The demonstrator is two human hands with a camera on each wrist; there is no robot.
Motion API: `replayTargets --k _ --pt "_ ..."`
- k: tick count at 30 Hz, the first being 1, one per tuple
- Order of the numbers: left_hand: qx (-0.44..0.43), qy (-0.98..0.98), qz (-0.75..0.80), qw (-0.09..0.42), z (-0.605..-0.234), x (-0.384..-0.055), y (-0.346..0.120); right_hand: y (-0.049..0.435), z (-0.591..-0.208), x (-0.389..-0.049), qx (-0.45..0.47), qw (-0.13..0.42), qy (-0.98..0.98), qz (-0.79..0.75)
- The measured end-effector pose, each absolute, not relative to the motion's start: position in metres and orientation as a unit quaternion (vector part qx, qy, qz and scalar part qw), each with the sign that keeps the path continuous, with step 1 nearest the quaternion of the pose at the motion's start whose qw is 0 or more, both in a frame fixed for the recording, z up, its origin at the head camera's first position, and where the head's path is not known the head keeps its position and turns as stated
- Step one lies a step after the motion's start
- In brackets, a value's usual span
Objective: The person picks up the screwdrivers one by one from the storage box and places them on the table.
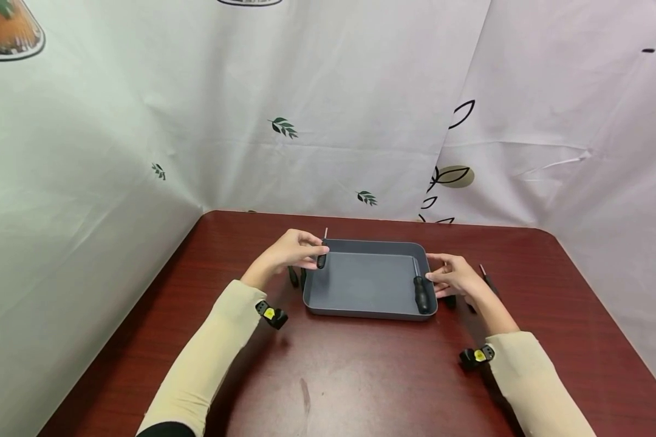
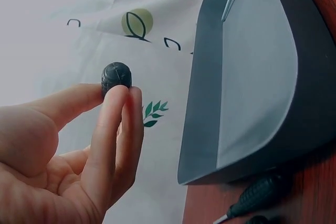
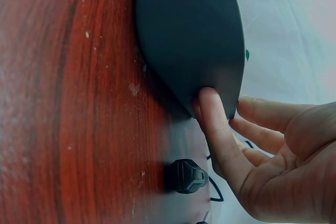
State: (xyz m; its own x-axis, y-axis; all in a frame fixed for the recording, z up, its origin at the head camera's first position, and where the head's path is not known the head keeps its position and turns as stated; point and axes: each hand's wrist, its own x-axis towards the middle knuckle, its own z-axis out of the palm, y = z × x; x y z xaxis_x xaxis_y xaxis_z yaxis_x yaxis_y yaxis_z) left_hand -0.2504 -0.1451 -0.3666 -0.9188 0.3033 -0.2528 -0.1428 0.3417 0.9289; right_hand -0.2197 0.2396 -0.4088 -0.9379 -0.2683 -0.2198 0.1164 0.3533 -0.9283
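A screwdriver (image 1: pixel 321 260) with a black handle is pinched between the thumb and fingertips of my left hand (image 1: pixel 297 249). It is held over the left rim of a grey rectangular tray (image 1: pixel 369 315), its shaft pointing away. In the left wrist view the rounded end of its handle (image 2: pixel 116 74) shows between the fingers. My right hand (image 1: pixel 452 276) grips the tray's right wall, the thumb at the rim and fingers against the outside. Another black-handled screwdriver (image 1: pixel 421 295) lies inside the tray along its right side.
Dark-handled tools (image 1: pixel 293 277) lie on the table left of the tray, partly hidden. To the right, beside and under my right hand, are a black handle (image 1: pixel 451 301) and a thin tool (image 1: pixel 486 279). White patterned cloth (image 1: pixel 328 170) hangs behind the red-brown table (image 1: pixel 361 376).
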Motion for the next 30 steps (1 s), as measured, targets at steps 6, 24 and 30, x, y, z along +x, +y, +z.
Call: replayTargets --k 6,24,30 --pt "0.050 0.800 0.565 0.195 -0.367 -0.250 -0.154 0.241 -0.411 -0.220 -0.049 0.168 0.804 -0.568" --pt "0.043 0.806 0.559 0.187 -0.368 -0.248 -0.179 0.240 -0.411 -0.221 -0.041 0.170 0.801 -0.573" --pt "0.036 0.810 0.556 0.182 -0.368 -0.249 -0.189 0.240 -0.411 -0.221 -0.041 0.171 0.801 -0.572"
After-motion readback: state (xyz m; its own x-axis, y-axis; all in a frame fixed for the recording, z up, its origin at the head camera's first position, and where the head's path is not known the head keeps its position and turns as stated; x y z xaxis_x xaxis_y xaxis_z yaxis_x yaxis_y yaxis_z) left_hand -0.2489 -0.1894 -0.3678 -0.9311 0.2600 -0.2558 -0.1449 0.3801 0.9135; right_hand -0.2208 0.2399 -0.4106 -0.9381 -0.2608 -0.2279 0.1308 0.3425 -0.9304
